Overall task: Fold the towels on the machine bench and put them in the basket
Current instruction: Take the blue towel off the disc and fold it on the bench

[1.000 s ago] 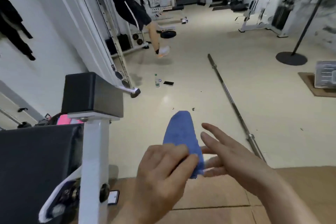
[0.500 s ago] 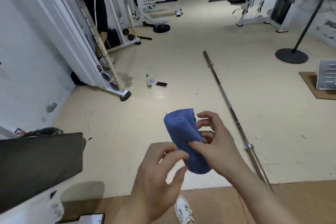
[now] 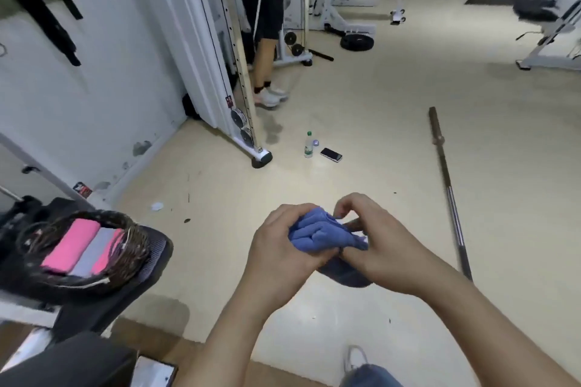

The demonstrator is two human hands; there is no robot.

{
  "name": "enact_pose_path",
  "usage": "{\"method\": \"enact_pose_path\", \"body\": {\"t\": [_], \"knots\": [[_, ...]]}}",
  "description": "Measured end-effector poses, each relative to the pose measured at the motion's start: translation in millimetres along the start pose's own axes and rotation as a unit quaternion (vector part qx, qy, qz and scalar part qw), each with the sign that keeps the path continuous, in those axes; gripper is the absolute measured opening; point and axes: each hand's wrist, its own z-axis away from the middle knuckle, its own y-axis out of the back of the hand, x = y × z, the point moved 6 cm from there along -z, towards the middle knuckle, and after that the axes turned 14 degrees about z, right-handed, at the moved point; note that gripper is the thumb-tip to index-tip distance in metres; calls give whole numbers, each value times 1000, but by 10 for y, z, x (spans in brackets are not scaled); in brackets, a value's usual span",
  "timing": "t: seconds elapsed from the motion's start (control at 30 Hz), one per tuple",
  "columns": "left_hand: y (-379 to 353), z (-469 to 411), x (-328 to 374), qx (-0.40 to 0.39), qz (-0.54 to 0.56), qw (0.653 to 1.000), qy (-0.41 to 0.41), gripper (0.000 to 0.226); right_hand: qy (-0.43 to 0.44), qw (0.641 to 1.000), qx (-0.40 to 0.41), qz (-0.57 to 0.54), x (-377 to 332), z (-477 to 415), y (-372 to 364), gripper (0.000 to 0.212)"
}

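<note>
Blue towel (image 3: 320, 234), bunched small, is caught between my hands. My left hand (image 3: 276, 248) wraps one end and my right hand (image 3: 380, 245) pinches the other with curled fingers. Its long axis runs 9 to 3 o'clock. Basket (image 3: 138, 248), already holding pink and grey folded towels (image 3: 70, 248), lies at 9 o'clock, nearer my left. My palms hide the folds, so I cannot tell how neat they are.

I'm seeing a pale beige floor (image 3: 377, 110) and a white wall (image 3: 119, 78) on the left with dark clothes (image 3: 47, 3) hanging. A white cable machine (image 3: 217, 41) stands beside it. A barbell (image 3: 450, 198) lies to the right, with a bottle (image 3: 308, 146) and a phone (image 3: 331, 154) side by side mid-floor.
</note>
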Motion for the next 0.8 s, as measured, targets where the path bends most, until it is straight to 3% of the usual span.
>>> {"method": "enact_pose_path", "body": {"t": [0.07,0.13,0.33,0.43,0.63,0.8], "knots": [[199,-230,-140,54,33,998,26,38,6,995,-100,-9,91,-395,-81,42],[397,-454,-277,94,60,993,42,37,45,980,-184,62,175,-814,-125,49],[898,-1060,-645,213,71,972,69,37,144,925,-298,189,273,-2158,-174,43],[1149,-1212,-814,316,92,941,77,34,188,892,-348,221,230,-2695,-271,38],[1694,-1174,-1040,472,129,864,121,47,281,889,-305,194,-285,-3477,-631,16],[2349,-978,-1168,547,124,817,135,42,366,867,-278,193,-914,-3932,-1274,19]]}}
